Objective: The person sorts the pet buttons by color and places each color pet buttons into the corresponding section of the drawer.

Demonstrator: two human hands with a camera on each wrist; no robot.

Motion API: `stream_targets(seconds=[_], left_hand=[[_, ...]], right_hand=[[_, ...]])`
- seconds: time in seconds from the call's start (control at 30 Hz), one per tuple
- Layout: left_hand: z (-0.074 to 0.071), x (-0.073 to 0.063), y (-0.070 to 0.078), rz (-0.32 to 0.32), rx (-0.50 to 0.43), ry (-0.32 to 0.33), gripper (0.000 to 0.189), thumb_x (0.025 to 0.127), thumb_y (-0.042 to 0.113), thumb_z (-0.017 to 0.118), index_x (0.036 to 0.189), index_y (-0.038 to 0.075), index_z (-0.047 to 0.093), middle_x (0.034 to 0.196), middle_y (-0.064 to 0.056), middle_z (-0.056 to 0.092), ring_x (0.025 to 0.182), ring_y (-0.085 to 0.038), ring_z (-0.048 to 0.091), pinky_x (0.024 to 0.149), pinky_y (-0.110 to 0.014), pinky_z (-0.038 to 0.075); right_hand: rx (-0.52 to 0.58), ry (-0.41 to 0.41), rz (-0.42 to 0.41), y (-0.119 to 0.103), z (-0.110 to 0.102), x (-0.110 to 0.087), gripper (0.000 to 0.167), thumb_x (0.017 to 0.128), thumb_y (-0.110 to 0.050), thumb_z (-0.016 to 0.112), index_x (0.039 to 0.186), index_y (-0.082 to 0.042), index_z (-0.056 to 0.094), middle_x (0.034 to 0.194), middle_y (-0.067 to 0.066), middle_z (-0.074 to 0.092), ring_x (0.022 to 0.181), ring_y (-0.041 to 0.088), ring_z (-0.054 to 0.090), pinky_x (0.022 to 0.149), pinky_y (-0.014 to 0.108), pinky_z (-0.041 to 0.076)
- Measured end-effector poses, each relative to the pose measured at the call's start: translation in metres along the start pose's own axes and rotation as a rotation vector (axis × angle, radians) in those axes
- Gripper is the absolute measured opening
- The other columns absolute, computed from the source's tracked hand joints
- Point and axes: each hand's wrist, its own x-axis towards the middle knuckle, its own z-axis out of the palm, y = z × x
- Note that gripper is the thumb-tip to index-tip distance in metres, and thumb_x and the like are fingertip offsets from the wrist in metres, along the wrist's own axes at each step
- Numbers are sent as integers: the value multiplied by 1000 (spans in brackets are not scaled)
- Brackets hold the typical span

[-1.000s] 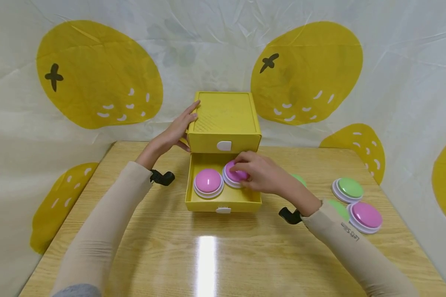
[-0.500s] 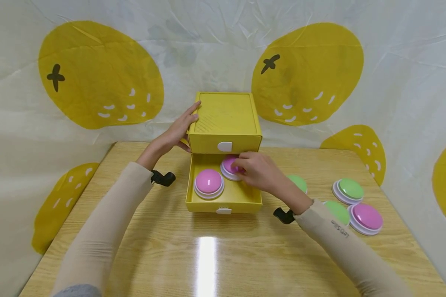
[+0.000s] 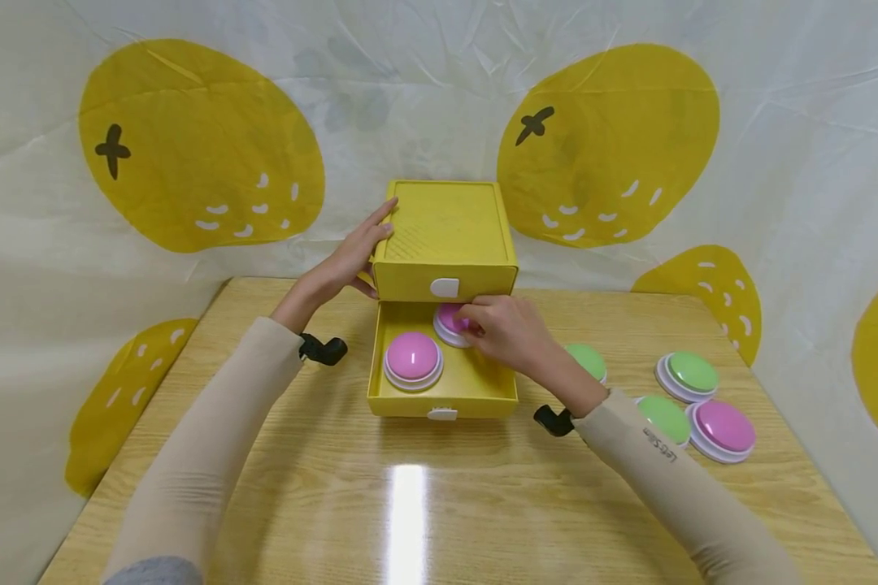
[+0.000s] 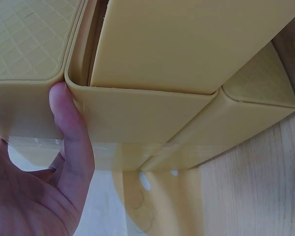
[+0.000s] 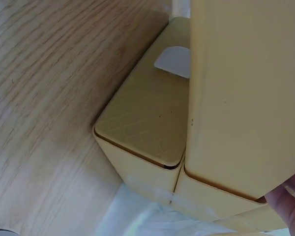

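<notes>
Standing beyond the right hand, a boxy yellow plastic cabinet has its lower drawer out beneath the grip. The left hand lies spread along the cabinet's side. A round, pink-domed, white-based button sits in the drawer, just left of the right grip; pinched or not, I can't tell.

Your head view is bright. In front of the yellow, boxy plastic drawer unit, you see white glare on the light-brown wooden table; a soft shadow lies just below its yellow, open-topped lower drawer. Inside that, the nearer round pink plastic dome carries a small highlight. Your wrist views are dimmer and muted, rendering the unit tan.
</notes>
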Motion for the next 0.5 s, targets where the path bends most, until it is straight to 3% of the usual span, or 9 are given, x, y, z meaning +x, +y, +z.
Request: stream_targets(seconds=[0.27,0.5], left_hand=[[0,2,-1,7,1,-1,52,107,61,34,154,67,14,147,-14,52,67,-33,70,56,-45,63],[0,2,-2,4,-1,3,52,107,62,34,154,67,13,142,-15,54,66,-32,69,55,-44,63]], right_hand=[[69,-35,-5,2,-7,-1,11,83,-13,84,94,-13,82,79,-1,74,67,13,64,57,30,51],[438,-125,70,10,-30,-8,27,83,-5,83,110,-2,79,94,7,77,84,24,70,77,42,62]])
